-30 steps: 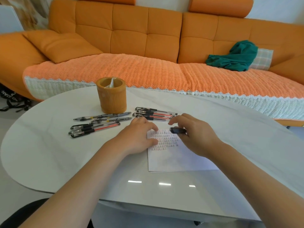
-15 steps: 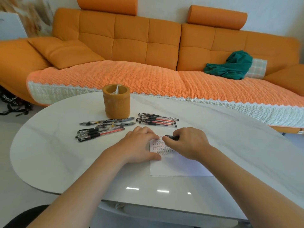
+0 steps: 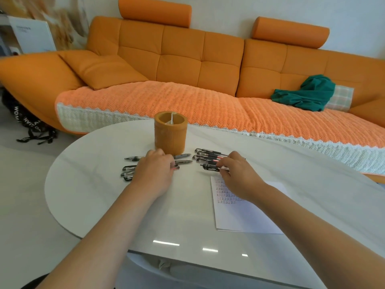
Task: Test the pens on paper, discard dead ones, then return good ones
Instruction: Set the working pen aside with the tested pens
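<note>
Two bare forearms are reaching across a white oval desk (image 3: 93, 195) in front of an orange sofa.

The right grip (image 3: 237, 174) is closing finger and thumb on a black pen (image 3: 209, 167) that is lying at the near edge of a row of pens (image 3: 208, 155), which is spreading just beyond its fingertips. The sheet of paper (image 3: 250, 217) is lying under and behind this grip's wrist.

The left grip (image 3: 155, 172) is curling down over a second cluster of pens (image 3: 128, 173), which is poking out on both sides of it. Whether it is holding one cannot be told.

A round tan pen cup (image 3: 170, 136) is standing beyond and between the two grips.

Handling, as a judgement: the pens are looking light, stiff and smooth-barrelled, so they are likely to roll on the glossy desk. A pinch at mid-barrel, or on the darker section near the tip, is probably the safest hold. The paper is thin and is likely to slide unless it is being pressed flat.

Writing: rows of small test scribbles are filling the top of the paper, none legible. Print on the pens is too small to read. A black bag (image 3: 27, 122) on the floor, far out beyond the left grip, is showing white lettering that is too distorted to read.
</note>
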Available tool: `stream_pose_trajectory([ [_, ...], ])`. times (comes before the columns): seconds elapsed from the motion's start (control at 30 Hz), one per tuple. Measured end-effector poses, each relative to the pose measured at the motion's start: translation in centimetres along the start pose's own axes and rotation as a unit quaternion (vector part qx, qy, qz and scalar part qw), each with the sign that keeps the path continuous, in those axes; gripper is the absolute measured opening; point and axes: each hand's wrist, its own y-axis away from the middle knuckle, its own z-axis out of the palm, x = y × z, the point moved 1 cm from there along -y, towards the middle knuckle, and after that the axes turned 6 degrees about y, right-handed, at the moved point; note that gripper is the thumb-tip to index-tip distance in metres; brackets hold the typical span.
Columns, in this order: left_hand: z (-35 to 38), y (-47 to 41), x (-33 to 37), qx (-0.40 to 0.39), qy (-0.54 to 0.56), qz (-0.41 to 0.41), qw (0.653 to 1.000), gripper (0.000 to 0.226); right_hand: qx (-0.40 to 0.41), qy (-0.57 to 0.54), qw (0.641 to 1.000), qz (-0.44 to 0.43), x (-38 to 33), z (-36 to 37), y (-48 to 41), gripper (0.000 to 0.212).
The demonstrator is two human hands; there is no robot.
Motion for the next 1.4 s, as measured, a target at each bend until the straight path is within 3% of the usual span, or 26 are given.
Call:
stream_pose_trajectory([
  [0.27,0.3,-0.6,-1.1,0.022,-0.012,-0.012,1.000,0.029,0.013,0.065,0.998,-0.006,-1.1,0.7,-2.3,0.030],
  [0.43,0.9,-0.9,-1.6,-0.002,-0.049,-0.018,0.999,0.033,0.032,0.129,0.990,-0.043,-1.1,0.7,-3.4,0.025],
  [0.73,1.1,-1.2,-1.7,-0.003,-0.046,-0.021,0.999,0.035,0.042,0.143,0.975,-0.164,-6.3,2.0,-6.1,0.027],
  [0.97,1.1,-1.1,-2.1,0.005,-0.035,-0.014,0.999,0.036,0.047,0.187,0.966,-0.173,-7.1,3.9,-7.2,0.023],
  [1.2,0.9,-1.1,-1.8,0.019,-0.020,-0.012,1.000,0.038,0.046,0.157,0.970,-0.180,-7.1,3.9,-7.1,0.015],
  [1.4,0.2,-1.2,-1.2,0.092,-0.007,0.016,0.996,0.036,0.099,0.086,0.975,-0.181,-5.5,0.5,-6.3,0.014],
])
